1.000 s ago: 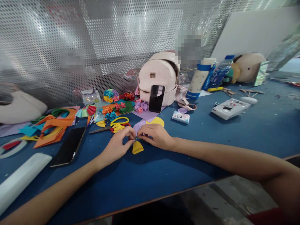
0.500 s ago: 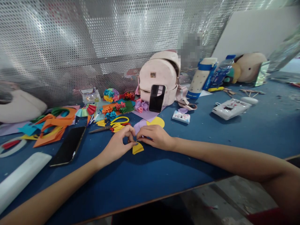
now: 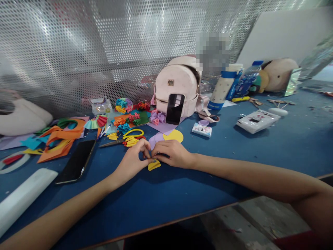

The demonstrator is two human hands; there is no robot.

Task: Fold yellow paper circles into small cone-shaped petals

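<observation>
Left hand (image 3: 133, 159) and right hand (image 3: 172, 153) are both pinching the far end of that yellow paper (image 3: 154, 166), low over the blue table (image 3: 166, 205). Probably featherlight, bendy and easy to tear, so I'd hold the gathered end (fingers hide it, ugh). Wide edge faces the wearer; long axis seems roughly front-to-back.

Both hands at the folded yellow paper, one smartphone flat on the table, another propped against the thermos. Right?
Wrong support: the head view shows the propped smartphone against the pale pink backpack. Rest holds: left hand and right hand at the folded yellow paper, other smartphone flat on the table.
</observation>
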